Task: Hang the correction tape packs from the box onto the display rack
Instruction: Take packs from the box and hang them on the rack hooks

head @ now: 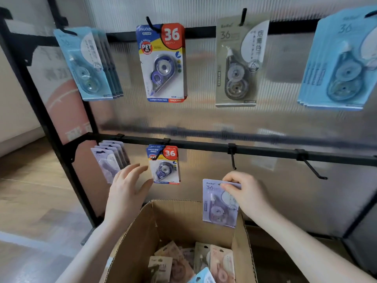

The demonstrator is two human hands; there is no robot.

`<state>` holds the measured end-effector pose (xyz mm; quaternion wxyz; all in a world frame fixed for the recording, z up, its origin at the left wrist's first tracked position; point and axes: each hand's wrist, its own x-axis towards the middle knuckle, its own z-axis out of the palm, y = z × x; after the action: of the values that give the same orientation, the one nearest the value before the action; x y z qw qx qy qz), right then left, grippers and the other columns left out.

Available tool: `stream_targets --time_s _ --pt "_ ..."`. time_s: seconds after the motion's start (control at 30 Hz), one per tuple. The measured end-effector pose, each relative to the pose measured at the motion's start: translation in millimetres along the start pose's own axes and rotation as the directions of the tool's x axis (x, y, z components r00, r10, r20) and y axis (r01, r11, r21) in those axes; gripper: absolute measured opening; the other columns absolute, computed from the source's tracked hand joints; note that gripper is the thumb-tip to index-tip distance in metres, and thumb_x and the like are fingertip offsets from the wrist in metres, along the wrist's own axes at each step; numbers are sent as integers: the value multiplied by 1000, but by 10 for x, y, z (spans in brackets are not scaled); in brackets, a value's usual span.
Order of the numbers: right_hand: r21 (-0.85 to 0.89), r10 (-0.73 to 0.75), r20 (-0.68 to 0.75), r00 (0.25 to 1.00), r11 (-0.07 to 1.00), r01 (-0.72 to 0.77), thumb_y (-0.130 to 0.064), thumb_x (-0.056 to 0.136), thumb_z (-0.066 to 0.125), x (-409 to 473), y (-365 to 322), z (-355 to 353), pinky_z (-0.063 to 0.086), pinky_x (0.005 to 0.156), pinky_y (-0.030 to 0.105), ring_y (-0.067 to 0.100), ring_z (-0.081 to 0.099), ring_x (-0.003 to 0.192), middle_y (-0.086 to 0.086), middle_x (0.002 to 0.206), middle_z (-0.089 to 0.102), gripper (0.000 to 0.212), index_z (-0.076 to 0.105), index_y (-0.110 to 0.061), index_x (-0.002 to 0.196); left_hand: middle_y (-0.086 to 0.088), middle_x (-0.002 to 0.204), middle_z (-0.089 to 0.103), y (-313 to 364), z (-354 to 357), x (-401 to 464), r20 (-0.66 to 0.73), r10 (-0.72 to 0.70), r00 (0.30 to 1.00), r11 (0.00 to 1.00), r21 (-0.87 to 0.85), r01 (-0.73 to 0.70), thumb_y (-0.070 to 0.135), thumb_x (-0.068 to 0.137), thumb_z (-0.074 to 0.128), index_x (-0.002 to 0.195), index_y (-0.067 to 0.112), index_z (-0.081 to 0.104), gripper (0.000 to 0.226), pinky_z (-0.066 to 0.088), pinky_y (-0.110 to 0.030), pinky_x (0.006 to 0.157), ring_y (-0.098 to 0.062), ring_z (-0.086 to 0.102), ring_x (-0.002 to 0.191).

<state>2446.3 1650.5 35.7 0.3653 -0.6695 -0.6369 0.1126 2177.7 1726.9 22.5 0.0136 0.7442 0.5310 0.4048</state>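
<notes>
A black display rack (265,149) is seen carrying hung packs on both rails. Below it, an open cardboard box (140,242) holds loose packs. A lilac correction tape pack (219,207) is pinched at its top edge by the right hand (244,193), above the box's far right corner. The left hand (128,186) is held open, fingers spread, beside the blue-and-red pack (164,165) on the lower rail.

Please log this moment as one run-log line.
right hand: pinches lilac correction tape pack | left hand: open, near hung packs | empty hook above | box: packs remain

wooden floor (30,193), ribbed translucent wall panel (204,119), pale wall (12,103)
</notes>
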Motion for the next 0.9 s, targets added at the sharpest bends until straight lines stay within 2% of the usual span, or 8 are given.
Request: stream_targets --time_s 0.1,0.2,0.27,0.43,0.53,0.67,0.8,0.9 --pt "33 -5 -56 998 999 7 -22 90 60 15 44 -121 40 57 23 8 57 73 -11 76 62 15 60 -24 75 -9 121 59 183 101 -107 22 -36 999 998 -42 37 16 80 72 112 11 65 33 39 -43 94 -31 50 114" --pt "59 -7 -96 995 998 12 -19 89 60 47 62 -222 39 57 22 8 56 72 -10 77 63 14 60 -23 76 -9 124 57 257 213 -176 64 -22 998 998 -53 25 19 80 72 114 11 64 36 39 -43 95 -30 49 116" --pt "64 2 -126 992 998 6 -19 89 60 75 70 -264 40 59 26 10 56 73 -10 76 63 16 60 -24 75 -9 123 57 273 279 -190 77 -8 997 999 -46 12 23 80 72 114 11 64 37 40 -43 95 -30 49 115" --pt "85 53 -188 981 996 -38 -17 90 58 160 126 -291 46 66 32 17 58 78 -6 79 66 16 62 -21 75 -11 121 59 336 412 -224 97 -3 995 998 -64 10 16 77 74 115 9 64 39 41 -45 94 -33 51 114" --pt "72 47 -202 978 997 -33 -17 91 58 204 168 -269 45 68 32 17 59 81 -5 82 67 17 60 -25 76 -11 120 59 358 496 -265 104 8 995 998 -69 0 21 80 72 115 10 64 37 41 -45 92 -34 51 112" --pt "57 64 -201 978 997 -53 -16 92 56 235 248 -215 46 70 32 17 59 85 -3 89 67 13 67 -19 87 -11 120 59 332 581 -271 125 -3 992 998 -65 11 34 79 63 114 13 65 41 43 -45 89 -33 52 111" --pt "26 40 -185 982 999 -35 -18 93 55 256 319 -164 47 76 33 17 59 91 -2 99 68 15 69 -16 97 -12 122 58 353 648 -282 130 -15 991 997 -77 25 18 79 73 115 13 64 37 43 -46 90 -33 50 114" --pt "21 42 -177 983 999 -39 -19 94 53 285 319 -143 46 75 32 15 58 92 -3 101 67 18 69 -17 101 -10 126 56 369 692 -292 143 -28 989 995 -88 41 19 80 71 118 15 63 39 43 -45 91 -31 48 116"
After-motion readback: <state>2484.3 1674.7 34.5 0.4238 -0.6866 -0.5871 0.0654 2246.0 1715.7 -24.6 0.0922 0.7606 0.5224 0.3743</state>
